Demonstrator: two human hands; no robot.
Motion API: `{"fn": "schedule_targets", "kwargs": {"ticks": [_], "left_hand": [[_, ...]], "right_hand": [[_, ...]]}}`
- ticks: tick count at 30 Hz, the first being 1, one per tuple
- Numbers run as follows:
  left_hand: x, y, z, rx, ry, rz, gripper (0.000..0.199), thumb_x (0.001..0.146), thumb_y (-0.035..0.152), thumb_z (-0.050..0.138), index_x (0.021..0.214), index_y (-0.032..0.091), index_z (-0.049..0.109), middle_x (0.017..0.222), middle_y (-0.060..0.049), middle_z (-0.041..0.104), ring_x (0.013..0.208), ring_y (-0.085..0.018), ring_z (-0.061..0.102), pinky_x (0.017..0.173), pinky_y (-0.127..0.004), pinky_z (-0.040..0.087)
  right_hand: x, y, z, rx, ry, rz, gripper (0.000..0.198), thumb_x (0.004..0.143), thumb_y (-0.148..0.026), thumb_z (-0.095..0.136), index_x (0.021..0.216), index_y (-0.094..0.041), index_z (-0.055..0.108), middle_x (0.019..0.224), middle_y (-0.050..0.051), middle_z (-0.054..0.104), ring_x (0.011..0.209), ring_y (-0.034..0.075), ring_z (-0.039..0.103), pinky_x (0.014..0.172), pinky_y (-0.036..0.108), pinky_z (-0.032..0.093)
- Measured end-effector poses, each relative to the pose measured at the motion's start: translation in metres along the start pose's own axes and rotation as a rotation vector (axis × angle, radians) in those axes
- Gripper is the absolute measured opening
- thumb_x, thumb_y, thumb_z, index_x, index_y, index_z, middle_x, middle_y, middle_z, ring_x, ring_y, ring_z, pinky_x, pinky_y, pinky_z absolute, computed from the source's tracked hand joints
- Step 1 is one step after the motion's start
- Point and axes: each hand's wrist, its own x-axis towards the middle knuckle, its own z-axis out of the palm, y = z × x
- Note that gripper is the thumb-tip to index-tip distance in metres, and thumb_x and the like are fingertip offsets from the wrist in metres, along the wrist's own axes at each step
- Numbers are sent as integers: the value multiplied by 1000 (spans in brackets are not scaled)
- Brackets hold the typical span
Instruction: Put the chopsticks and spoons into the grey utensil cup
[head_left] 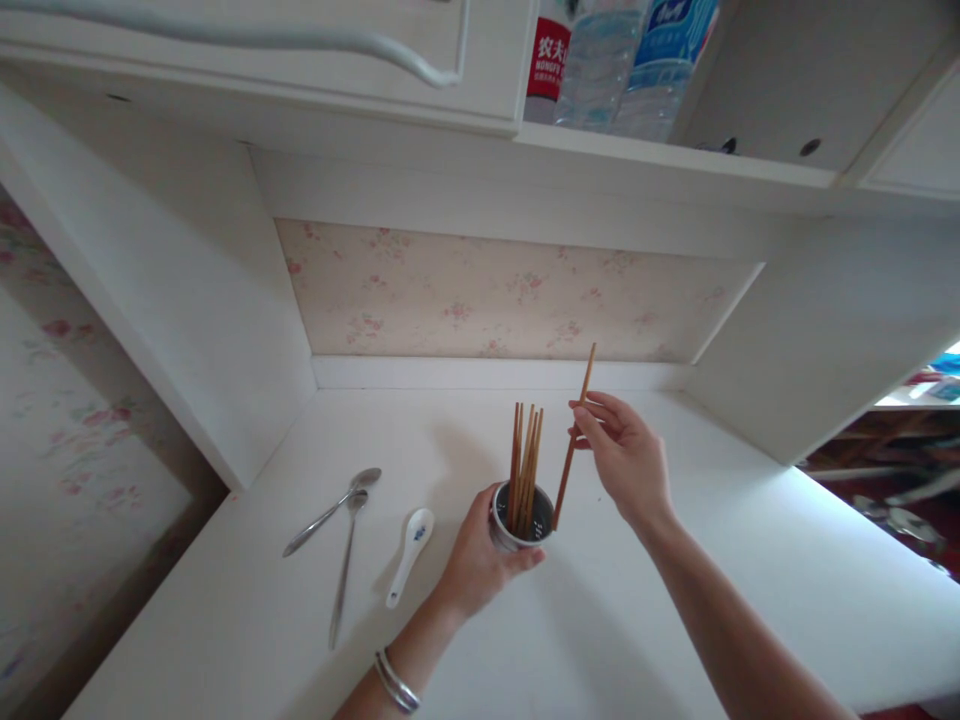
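My left hand is wrapped round a metal cup, its opening tipped toward me. Several wooden chopsticks stand in the cup, leaning together. Just right of the cup, my right hand pinches a single chopstick near its middle. That chopstick slants, its lower end beside the cup's rim and its upper end pointing up and away. Left of my left hand, a white ceramic spoon lies on the white desktop. Farther left lie two metal spoons, one longer-handled and one with its bowl farther back.
White side panels and a floral-papered back wall enclose the desktop. Overhead, a cabinet with a wavy handle runs across. Water bottles stand on its open shelf. A shelf with assorted items is at far right.
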Motion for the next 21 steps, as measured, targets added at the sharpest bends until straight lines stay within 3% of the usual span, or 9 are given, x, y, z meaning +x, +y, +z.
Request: {"fn": "schedule_targets", "kwargs": {"ticks": [6,14,21], "left_hand": [[1,2,1,-4,-25,-4,78,58,20,86,126,19,48,122,-11,61,112,-26,58,103,-42,39],[2,-4,-2,43,-27,-5,81,59,20,86,129,19,45,126,-12,58,115,-27,56,104,-42,38],[3,-11,-2,38,-4,13,79,58,15,84,128,20,47,126,-12,58,117,-28,55,105,-43,37]], "right_hand": [[-2,6,6,112,26,32,43,80,-45,66,113,-19,59,104,10,70,71,17,69,60,34,62],[-27,35,16,-34,-73,157,39,79,-46,66,108,-19,63,97,9,72,77,22,71,62,35,62],[-46,53,21,-131,-105,201,28,78,-43,67,96,-21,69,88,6,75,83,25,72,79,39,58]]}}
